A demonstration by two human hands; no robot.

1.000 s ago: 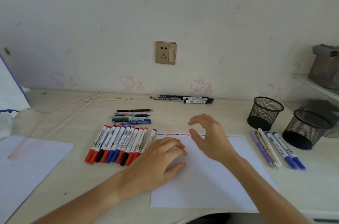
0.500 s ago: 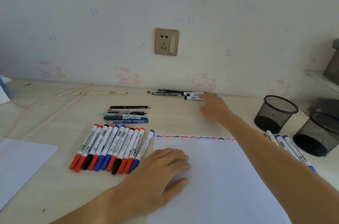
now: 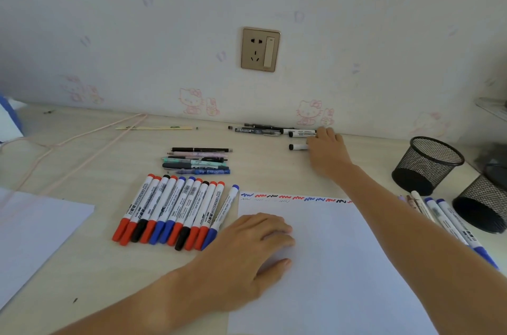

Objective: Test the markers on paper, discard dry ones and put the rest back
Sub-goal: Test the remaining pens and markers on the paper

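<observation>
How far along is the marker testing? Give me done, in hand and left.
Done: the paper carries a row of red, blue and black scribbles along its top edge, and a row of whiteboard markers lies beside it. In hand: the right hand grips a black-capped marker near the wall; the left hand presses the paper. Left: both mesh cups look empty.

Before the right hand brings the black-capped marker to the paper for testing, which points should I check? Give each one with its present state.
1. Right hand grips the black-capped marker: ok, though the fingers hide the barrel.
2. Left hand rests flat on the test sheet: ok.
3. Blank space below the scribbles: ok.
4. Cap removed: not ok.
5. Ink remaining: cannot tell.
6. Mesh cups upright: ok.
</observation>
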